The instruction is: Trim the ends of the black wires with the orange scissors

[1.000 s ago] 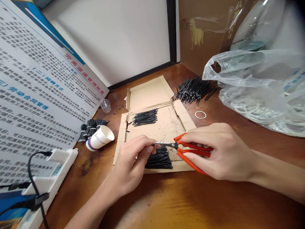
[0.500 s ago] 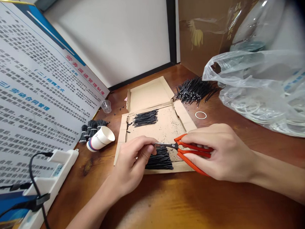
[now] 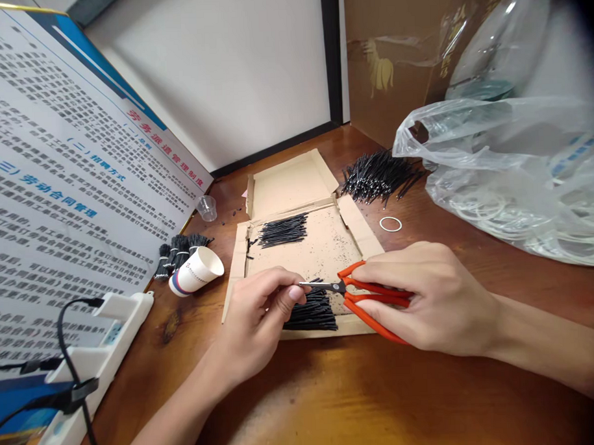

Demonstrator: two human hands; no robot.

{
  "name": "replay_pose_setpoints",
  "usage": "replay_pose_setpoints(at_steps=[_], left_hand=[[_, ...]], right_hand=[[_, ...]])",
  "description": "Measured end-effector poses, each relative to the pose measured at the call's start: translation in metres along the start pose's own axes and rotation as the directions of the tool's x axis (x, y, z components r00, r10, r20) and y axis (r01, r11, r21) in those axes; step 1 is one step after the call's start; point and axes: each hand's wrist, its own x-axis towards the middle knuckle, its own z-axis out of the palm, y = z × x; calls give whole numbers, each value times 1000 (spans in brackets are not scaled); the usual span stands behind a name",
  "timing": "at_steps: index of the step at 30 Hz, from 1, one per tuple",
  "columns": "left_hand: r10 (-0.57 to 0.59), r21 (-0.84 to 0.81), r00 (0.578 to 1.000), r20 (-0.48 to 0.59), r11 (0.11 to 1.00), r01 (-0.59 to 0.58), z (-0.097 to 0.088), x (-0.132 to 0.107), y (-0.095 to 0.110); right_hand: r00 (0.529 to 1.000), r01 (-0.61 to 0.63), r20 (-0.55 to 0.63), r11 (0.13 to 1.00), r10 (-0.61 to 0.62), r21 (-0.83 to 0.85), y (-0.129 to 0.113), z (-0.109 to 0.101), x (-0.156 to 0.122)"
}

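My right hand [image 3: 426, 296] is closed around orange-handled scissors [image 3: 365, 297], whose short metal blades point left. Their tips meet the pinched thumb and fingers of my left hand [image 3: 261, 318], which grip something thin that I cannot make out. Both hands hover over a flattened cardboard box [image 3: 322, 247]. A pile of short black wires [image 3: 312, 313] lies just under the scissors, and a second pile of black wires [image 3: 283, 229] lies further back on the cardboard among black specks.
A paper cup [image 3: 197, 270] lies tipped by bundled black wires [image 3: 178, 249]. A small clear cup [image 3: 207, 206], loose black wires [image 3: 376, 174], a rubber band [image 3: 390, 224] and a clear plastic bag [image 3: 510, 176] sit around. A printed board [image 3: 66, 172] leans left, above a white power strip [image 3: 87, 359].
Both hands have barely shifted. The scissors' blades have edged slightly left and up, still at my left fingertips.
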Motion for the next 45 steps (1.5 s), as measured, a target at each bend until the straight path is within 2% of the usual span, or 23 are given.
replay_pose_setpoints(at_steps=[8,18,29,34,45], left_hand=[[-17,-57,1000,-7,998,16,0,0,-1],[19,17,1000,12,1000,-19,-1,1,1],[54,-16,998,35,998,-54,-1,2,0],[55,-35,998,29,998,-54,-1,2,0],[59,-34,996,63,998,-57,-1,3,1]], right_hand=[[999,-9,-42,1000,8,-19,-2,-1,0],[1000,-13,5,1000,13,11,-2,0,-1],[1000,24,-18,999,-25,-27,-2,1,-1],[999,0,-33,1000,-1,-14,-3,0,0],[1000,20,13,999,-20,-36,-2,-1,-1]])
